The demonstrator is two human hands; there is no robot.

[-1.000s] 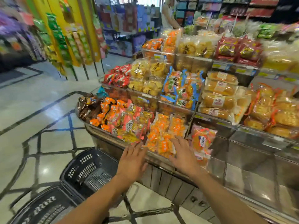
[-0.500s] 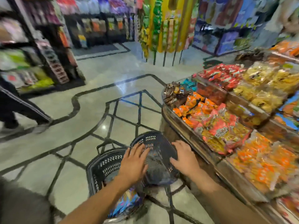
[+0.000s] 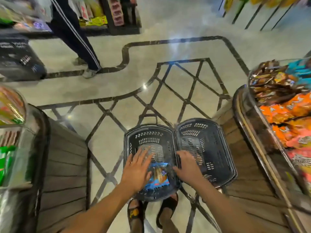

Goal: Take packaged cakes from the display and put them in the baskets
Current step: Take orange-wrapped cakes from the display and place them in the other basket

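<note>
Packaged cakes in blue wrappers [image 3: 159, 175] lie in the near end of the left basket [image 3: 128, 145], directly under the left hand's thumb side and partly covered by that hand. The left hand [image 3: 137, 169] hovers over this basket with its fingers straight and spread wide, holding nothing. The right hand [image 3: 187, 167] is level with it, above the rims where the two baskets meet, its fingers relaxed and slightly bent; whether they touch the rim cannot be told.

Below both wrists, the person's feet in dark sandals [image 3: 134, 214] stand on the floor just behind the left basket. The right basket [image 3: 220, 148] sits beyond and outward of the right hand, touching the left basket side by side. A dark handle [image 3: 148, 117] lies on the floor past the left hand's fingertips, at the far end of the left basket.

Outward of the right hand stands the display [image 3: 242, 118] with a curved rim, carrying orange packs [image 3: 286, 113] and, farther on, brown packs [image 3: 269, 81]. Outward of the left hand is a wood-panelled stand [image 3: 65, 165].

Far ahead of both hands, across the patterned floor [image 3: 117, 84], another person's legs in dark striped trousers [image 3: 75, 39] are in front of stocked shelves [image 3: 117, 14], all blurred.
</note>
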